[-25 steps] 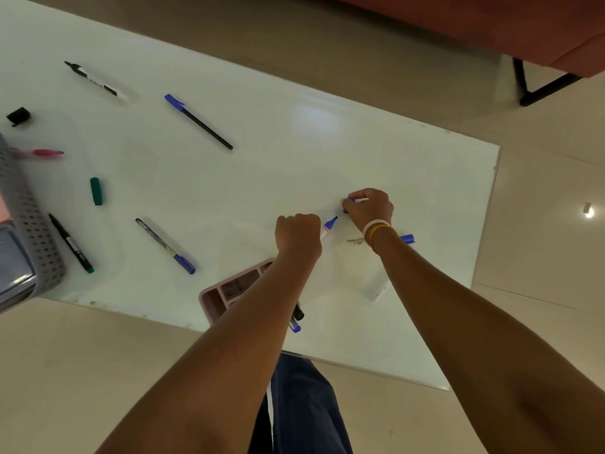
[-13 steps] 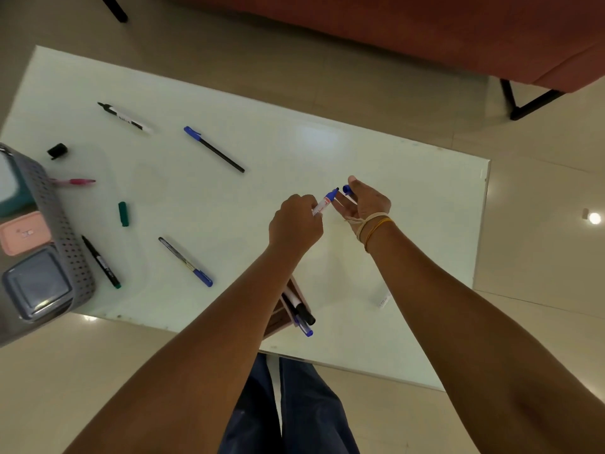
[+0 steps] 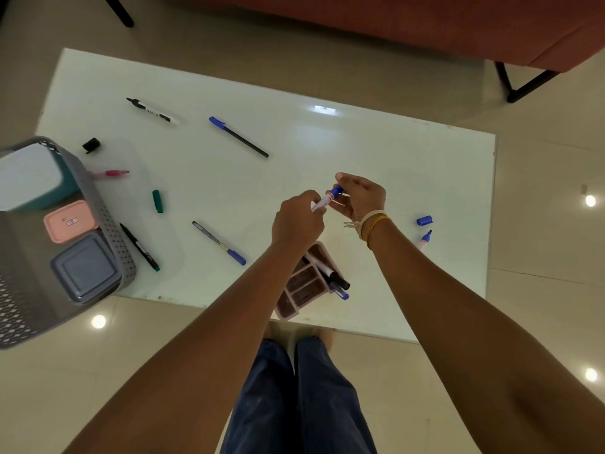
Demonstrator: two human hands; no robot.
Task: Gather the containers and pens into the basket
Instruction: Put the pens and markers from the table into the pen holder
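My left hand (image 3: 299, 221) grips the white barrel of a blue marker (image 3: 324, 201) above the white table (image 3: 376, 152). My right hand (image 3: 360, 194) pinches the marker's blue cap (image 3: 337, 191) at its tip. A pink pen holder (image 3: 302, 288) with several pens lies under my forearms at the near edge. Loose on the table are a blue-capped pen (image 3: 237, 136), a black marker (image 3: 152, 110), a pink pen (image 3: 111, 173), a black pen (image 3: 139, 246) and a blue-tipped pen (image 3: 218, 243). The grey basket (image 3: 108, 224) stands at the left.
The basket holds a teal container (image 3: 32, 176), a pink one (image 3: 70, 221) and a grey one (image 3: 85, 267). A black cap (image 3: 91, 145), a green cap (image 3: 157, 200), a blue cap (image 3: 424, 220) and an uncapped blue marker (image 3: 424, 239) lie on the table. A reddish sofa (image 3: 425, 24) stands beyond.
Both hands have lifted off the table with the blue marker, and the cap has come onto its tip. The view shifted, bringing the basket further in.
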